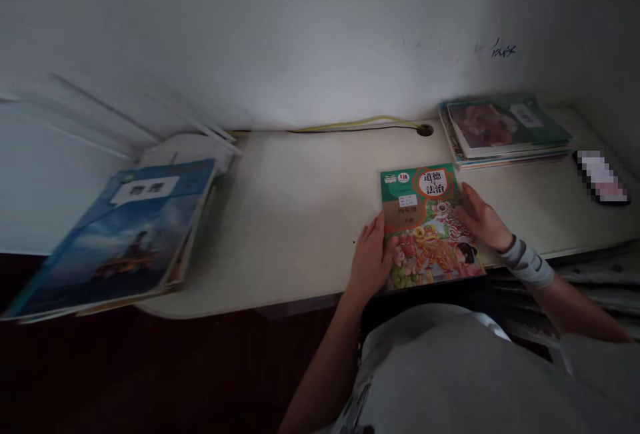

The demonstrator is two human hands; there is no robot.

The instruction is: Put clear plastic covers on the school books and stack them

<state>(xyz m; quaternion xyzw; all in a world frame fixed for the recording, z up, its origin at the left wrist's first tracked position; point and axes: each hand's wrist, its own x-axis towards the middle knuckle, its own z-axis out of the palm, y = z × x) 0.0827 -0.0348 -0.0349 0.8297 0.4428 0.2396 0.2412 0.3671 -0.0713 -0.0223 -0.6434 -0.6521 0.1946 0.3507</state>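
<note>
Left hand [369, 254] and right hand [485, 219] share a firm grip on a green-and-red book [427, 241], one at each side. From where I stand, it's cover up at the near edge of the pale surface [280, 221], right of the middle. Beyond it, far right, sits a pile of books [505, 127], a phone [603, 177] just beside; a blue-topped stack [125, 241] lies near left.

Left fingers [373, 229] and right fingers [471, 198] face each other, slightly bent.
</note>
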